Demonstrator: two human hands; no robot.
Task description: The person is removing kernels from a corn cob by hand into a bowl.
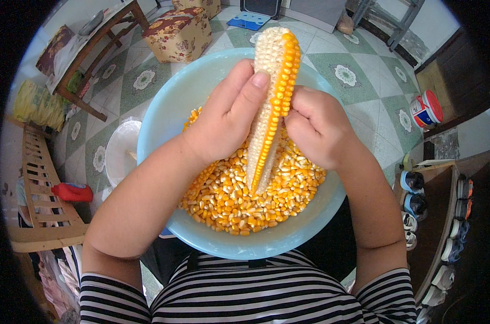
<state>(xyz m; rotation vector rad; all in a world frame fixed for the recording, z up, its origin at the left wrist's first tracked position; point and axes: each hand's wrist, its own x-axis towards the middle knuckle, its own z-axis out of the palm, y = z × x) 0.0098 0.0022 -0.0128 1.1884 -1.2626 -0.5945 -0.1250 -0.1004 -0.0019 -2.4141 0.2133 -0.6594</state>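
A mostly bare corn cob point(265, 105) stands tilted over a light blue plastic basin point(253, 248), with a narrow band of yellow kernels left along its right side. My left hand point(229, 113) grips the cob, thumb laid across its stripped pale face. On the other side, my right hand point(320, 125) presses its curled fingers against the kernel rows; the thumb tip is partly hidden. Loose corn kernels point(245, 206) cover the bottom of the basin. Part of another corn cob with kernels point(202, 178) shows beneath my left wrist.
A white bucket with a plastic liner point(121, 154) stands left of the basin, near a red bottle point(72, 192) by a wooden rack point(46, 235). Ahead are a patterned storage box point(180, 38) and a wooden table point(81, 52). To the right are a lidded tub point(426, 108) and a shoe rack point(435, 239).
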